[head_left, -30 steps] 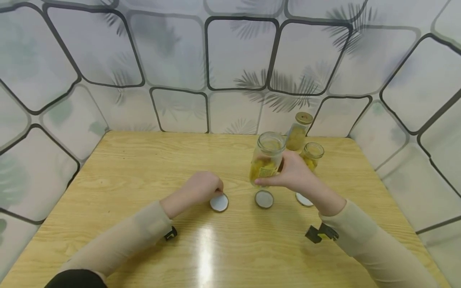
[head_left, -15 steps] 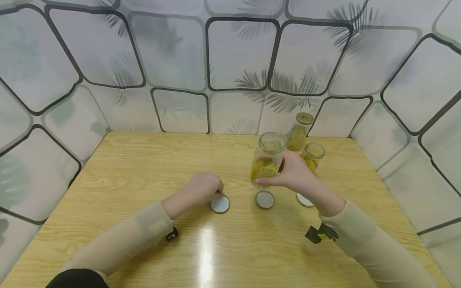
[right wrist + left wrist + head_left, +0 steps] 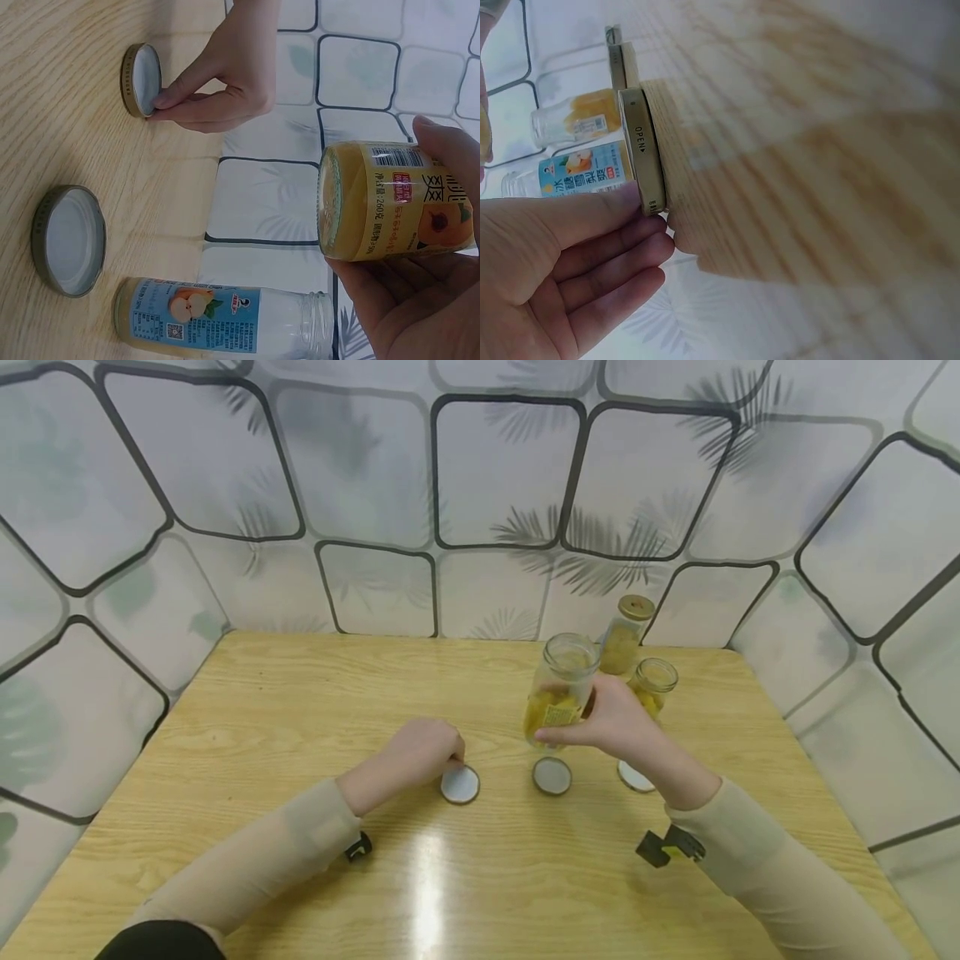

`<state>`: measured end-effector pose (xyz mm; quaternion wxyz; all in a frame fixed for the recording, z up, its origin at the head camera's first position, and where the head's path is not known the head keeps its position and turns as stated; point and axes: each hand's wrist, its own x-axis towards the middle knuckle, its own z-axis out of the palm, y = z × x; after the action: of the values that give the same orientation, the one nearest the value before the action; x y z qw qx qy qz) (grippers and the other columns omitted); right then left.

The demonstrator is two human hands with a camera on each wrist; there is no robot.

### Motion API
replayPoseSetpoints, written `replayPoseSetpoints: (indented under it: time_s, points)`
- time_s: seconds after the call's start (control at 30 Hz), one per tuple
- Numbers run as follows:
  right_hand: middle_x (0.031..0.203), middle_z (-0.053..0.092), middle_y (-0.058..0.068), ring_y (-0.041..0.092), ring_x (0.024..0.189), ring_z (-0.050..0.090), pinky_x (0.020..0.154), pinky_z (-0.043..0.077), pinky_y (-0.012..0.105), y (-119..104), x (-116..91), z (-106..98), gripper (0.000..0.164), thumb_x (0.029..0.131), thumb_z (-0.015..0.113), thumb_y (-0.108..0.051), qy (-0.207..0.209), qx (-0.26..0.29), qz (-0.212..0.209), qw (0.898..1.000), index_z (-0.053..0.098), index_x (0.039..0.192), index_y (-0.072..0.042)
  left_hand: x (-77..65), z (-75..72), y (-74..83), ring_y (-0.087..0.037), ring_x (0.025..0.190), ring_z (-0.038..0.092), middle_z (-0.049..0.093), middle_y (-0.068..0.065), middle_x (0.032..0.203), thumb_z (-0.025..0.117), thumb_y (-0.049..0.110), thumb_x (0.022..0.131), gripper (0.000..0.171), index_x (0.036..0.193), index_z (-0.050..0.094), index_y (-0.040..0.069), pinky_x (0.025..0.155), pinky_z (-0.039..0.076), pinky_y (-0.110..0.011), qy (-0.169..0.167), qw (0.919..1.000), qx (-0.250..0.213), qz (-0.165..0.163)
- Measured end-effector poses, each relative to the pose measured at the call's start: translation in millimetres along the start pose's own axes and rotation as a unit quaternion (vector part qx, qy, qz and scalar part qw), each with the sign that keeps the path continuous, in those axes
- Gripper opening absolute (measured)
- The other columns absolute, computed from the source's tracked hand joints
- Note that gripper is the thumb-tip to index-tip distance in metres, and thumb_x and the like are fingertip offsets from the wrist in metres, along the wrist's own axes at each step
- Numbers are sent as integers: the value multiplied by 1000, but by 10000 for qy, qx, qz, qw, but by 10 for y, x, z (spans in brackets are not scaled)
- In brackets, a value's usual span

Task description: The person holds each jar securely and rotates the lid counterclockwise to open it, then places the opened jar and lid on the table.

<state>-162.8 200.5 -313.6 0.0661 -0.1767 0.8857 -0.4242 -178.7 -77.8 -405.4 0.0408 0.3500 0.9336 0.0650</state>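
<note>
My left hand (image 3: 412, 752) pinches the edge of a jar lid (image 3: 460, 786), whose white inside faces me on the table. In the left wrist view the thumb presses against the gold rim of that lid (image 3: 643, 150), which is printed "OPEN". My right hand (image 3: 618, 722) grips an uncapped glass jar (image 3: 558, 693) of yellow fruit round its body, and its fingers hide part of the label. The right wrist view shows this jar's base (image 3: 330, 202) against the wall. A second lid (image 3: 552, 776) lies just in front of the held jar, inside up.
A third lid (image 3: 636, 777) is partly covered by the right forearm. An uncapped jar (image 3: 654, 677) and a gold-capped jar (image 3: 622, 639) stand at the back right of the wooden table (image 3: 300, 693). A blue label (image 3: 195, 311) wraps one standing jar. Patterned walls (image 3: 375, 585) enclose the table.
</note>
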Motion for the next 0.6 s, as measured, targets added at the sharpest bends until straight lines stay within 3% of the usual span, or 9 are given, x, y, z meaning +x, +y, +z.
replayPoseSetpoints:
  time_s: [0.07, 0.2, 0.47, 0.6]
  points:
    - [128, 75, 14, 24, 112, 71, 93, 58, 35, -1, 4, -1, 55, 83, 92, -15, 6, -41, 28, 10000, 72, 133, -4, -1, -7, -1, -13, 79, 75, 81, 5, 86, 85, 25, 91, 11, 85, 84, 17, 71, 62, -30, -5, 10000, 5, 6]
    - [127, 76, 14, 14, 85, 60, 77, 51, 28, -6, 11, -2, 55, 82, 93, -16, 16, -92, 109, 9999, 73, 132, -6, -7, -18, 0, -12, 77, 74, 81, 5, 85, 85, 24, 91, 11, 84, 84, 17, 69, 61, -30, -17, 10000, -17, 6]
    - [112, 75, 14, 8, 71, 49, 67, 47, 25, -2, 52, 4, 54, 81, 94, -17, 75, -94, 28, 9999, 74, 130, -7, -10, -12, -9, -12, 76, 73, 80, 5, 84, 85, 23, 92, 11, 83, 83, 17, 68, 61, -30, -15, 10000, -59, 27]
    - [121, 76, 16, 9, 62, 43, 63, 46, 26, -17, 124, -13, 54, 80, 94, -15, 59, -51, 32, 10000, 74, 129, -5, -3, -8, -19, -11, 75, 72, 80, 5, 83, 85, 23, 92, 12, 82, 83, 17, 67, 60, -29, 0, 10000, -56, 51]
